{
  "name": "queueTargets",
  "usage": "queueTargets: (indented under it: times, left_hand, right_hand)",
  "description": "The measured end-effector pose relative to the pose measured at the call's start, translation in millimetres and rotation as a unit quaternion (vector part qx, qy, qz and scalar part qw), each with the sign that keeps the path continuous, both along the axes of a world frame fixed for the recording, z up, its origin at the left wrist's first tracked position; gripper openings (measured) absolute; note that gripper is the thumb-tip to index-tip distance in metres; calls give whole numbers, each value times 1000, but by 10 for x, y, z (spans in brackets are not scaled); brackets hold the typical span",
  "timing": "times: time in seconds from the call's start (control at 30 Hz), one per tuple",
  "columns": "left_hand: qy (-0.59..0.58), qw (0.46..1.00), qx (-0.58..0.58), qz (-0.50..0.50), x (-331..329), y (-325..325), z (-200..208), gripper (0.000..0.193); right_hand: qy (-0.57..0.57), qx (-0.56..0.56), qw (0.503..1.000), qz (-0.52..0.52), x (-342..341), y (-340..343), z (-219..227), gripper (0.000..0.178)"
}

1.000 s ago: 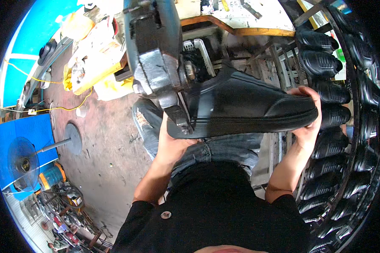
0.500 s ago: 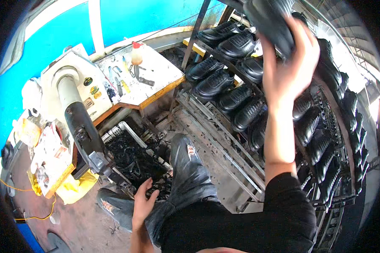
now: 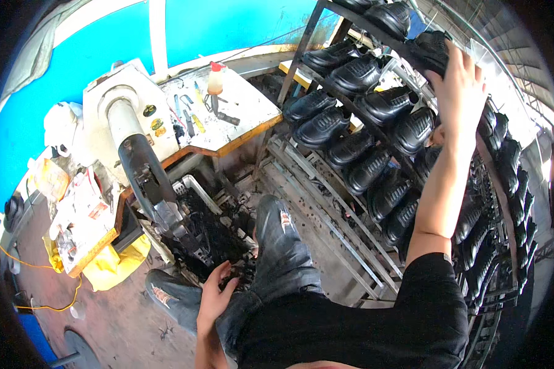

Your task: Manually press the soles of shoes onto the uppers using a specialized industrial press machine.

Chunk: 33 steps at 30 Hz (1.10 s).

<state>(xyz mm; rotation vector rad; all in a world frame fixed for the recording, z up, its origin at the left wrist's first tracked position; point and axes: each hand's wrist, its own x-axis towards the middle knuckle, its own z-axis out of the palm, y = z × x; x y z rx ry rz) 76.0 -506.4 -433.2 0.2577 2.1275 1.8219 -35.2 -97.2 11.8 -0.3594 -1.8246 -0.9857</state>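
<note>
At the upper right my right hand [image 3: 463,83] reaches up to the shoe rack. Its thumb and fingers wrap around a black lace-up shoe [image 3: 429,50] at the top shelf. Beside that shoe stands another black shoe [image 3: 390,19]. My left hand [image 3: 216,295] hangs low, near my thigh, with fingers apart and nothing in it. Close by is a white plastic crate [image 3: 194,187] full of black scraps. Above the crate juts the dark arm of a machine [image 3: 143,169].
The metal rack [image 3: 301,52] holds rows of black shoes. A white worktable [image 3: 246,101] carries hand tools and a red-capped bottle [image 3: 215,79]. Metal rails [image 3: 326,203] run along the floor. A yellow bag [image 3: 120,264] lies below the left bench, with a yellow cord [image 3: 74,301] nearby.
My right hand has moved right; the shoe in its grasp was raised in front of the rack and now sits at the top shelf. The view has shifted slightly. My left hand stays low.
</note>
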Motion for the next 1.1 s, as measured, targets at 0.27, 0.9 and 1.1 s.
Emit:
queueTargets:
  times: [0.27, 0.9, 1.1]
  left_hand:
    - [-19, 997, 53, -56, -139, 192, 207, 50]
    - [6, 947, 292, 137, -168, 33, 815, 106]
    - [-15, 931, 332, 148, -186, 6, 875, 96]
  right_hand:
    - [-80, 24, 944, 318, 329, -555, -451, 54]
    - [-137, -895, 13, 424, 640, -504, -4290, 91]
    - [-159, -845, 103, 500, 416, -485, -3897, 83]
